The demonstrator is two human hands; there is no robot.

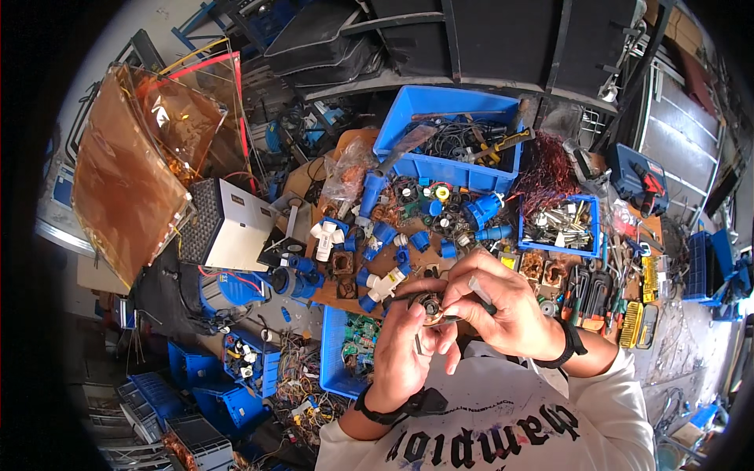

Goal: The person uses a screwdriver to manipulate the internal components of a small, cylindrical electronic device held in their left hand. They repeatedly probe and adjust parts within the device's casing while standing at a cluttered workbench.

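Observation:
Close in front of my chest, my left hand (402,345) is closed around a small round dark part with copper-coloured windings (428,304), which looks like a motor coil. My right hand (506,310) comes in from the right, its fingers pinched at the edge of the same part. A slim tool with a pale, see-through end (481,290) sticks up between the right fingers. Its kind and its tip are hidden by the hand. Both hands are held above the near edge of the workbench.
Blue and white plastic fittings (385,282) lie on the bench beyond my hands. A large blue bin (448,170) of cables stands at the back. At right are a small blue crate (597,228) of metal parts and pliers (601,294). A blue tray (334,353) of circuit boards is at left.

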